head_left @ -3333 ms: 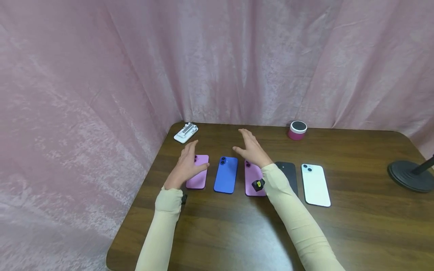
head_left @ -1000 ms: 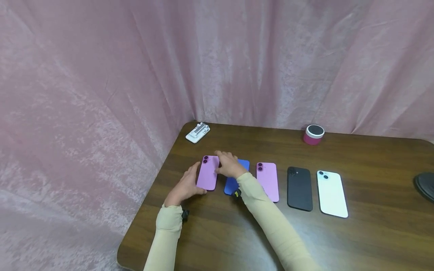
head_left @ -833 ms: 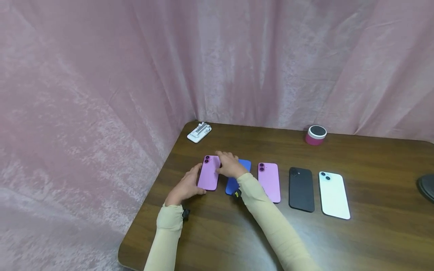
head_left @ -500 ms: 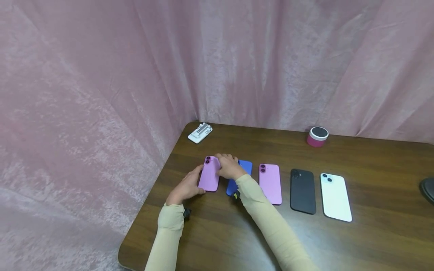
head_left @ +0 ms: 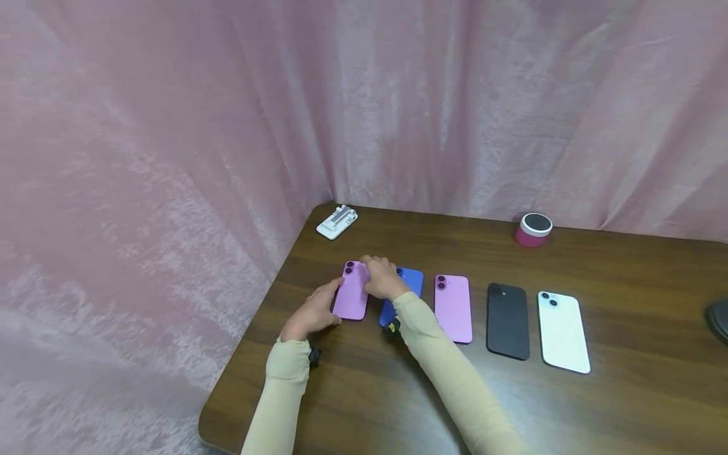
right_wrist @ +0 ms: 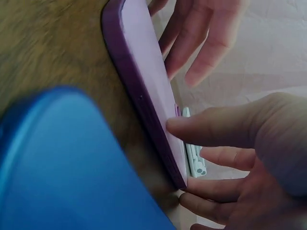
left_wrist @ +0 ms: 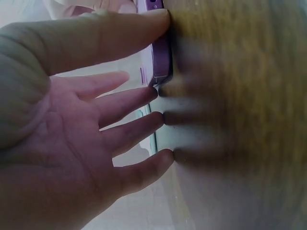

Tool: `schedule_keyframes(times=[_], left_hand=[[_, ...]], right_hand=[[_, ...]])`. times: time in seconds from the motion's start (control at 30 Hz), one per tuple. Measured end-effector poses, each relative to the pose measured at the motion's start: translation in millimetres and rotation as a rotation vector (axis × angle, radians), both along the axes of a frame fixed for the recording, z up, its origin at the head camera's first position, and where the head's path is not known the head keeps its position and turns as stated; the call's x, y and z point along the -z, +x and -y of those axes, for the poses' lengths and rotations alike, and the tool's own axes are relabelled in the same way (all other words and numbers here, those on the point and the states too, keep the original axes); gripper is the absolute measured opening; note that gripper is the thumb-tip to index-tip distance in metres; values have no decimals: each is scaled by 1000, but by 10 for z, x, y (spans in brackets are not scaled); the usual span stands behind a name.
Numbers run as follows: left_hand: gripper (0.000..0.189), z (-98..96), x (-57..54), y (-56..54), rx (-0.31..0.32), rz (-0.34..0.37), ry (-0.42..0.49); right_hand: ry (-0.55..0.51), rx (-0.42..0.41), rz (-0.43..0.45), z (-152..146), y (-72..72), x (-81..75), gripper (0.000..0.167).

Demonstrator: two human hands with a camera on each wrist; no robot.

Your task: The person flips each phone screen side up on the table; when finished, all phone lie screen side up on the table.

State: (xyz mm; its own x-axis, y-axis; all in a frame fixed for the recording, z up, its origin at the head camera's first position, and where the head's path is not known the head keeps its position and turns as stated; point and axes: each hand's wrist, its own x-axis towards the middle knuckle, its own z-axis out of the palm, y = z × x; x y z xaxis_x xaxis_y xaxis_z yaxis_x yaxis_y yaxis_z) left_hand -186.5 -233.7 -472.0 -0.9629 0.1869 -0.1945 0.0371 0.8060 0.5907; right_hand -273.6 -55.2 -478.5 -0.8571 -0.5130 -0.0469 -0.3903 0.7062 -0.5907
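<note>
A pink phone (head_left: 351,294) lies back up at the left end of a row on the table. My left hand (head_left: 313,309) is along its left side, fingers spread and mostly straight. In the left wrist view the thumb (left_wrist: 115,33) is at the phone's lower end and the other fingertips reach the table surface. My right hand (head_left: 382,278) is at the phone's upper right corner. Its thumb (right_wrist: 211,125) touches the phone near the right edge, with fingertips by the top end. Under the right wrist, a blue phone (head_left: 412,282) is partly covered.
Farther right lie a second pink phone (head_left: 453,309), a black phone (head_left: 508,321) and a white phone (head_left: 563,332). A white folded stand (head_left: 337,222) and a pink-and-white round container (head_left: 533,230) are at the back. A dark round base (head_left: 719,319) shows at the right edge.
Both hands have come from hovering over the phones to the left pink phone's edges, the right hand crossing leftward. Over the last second they have barely moved. The view has shifted slightly.
</note>
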Motion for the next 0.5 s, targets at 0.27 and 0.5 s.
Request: schedule_keyframes(times=[0.27, 0.5], left_hand=[[92, -39, 20, -25, -7, -24, 6], [92, -49, 0, -23, -14, -45, -14]], right_hand=[[-68, 39, 3, -2, 16, 15, 61], [-118, 73, 37, 15, 34, 5, 60]])
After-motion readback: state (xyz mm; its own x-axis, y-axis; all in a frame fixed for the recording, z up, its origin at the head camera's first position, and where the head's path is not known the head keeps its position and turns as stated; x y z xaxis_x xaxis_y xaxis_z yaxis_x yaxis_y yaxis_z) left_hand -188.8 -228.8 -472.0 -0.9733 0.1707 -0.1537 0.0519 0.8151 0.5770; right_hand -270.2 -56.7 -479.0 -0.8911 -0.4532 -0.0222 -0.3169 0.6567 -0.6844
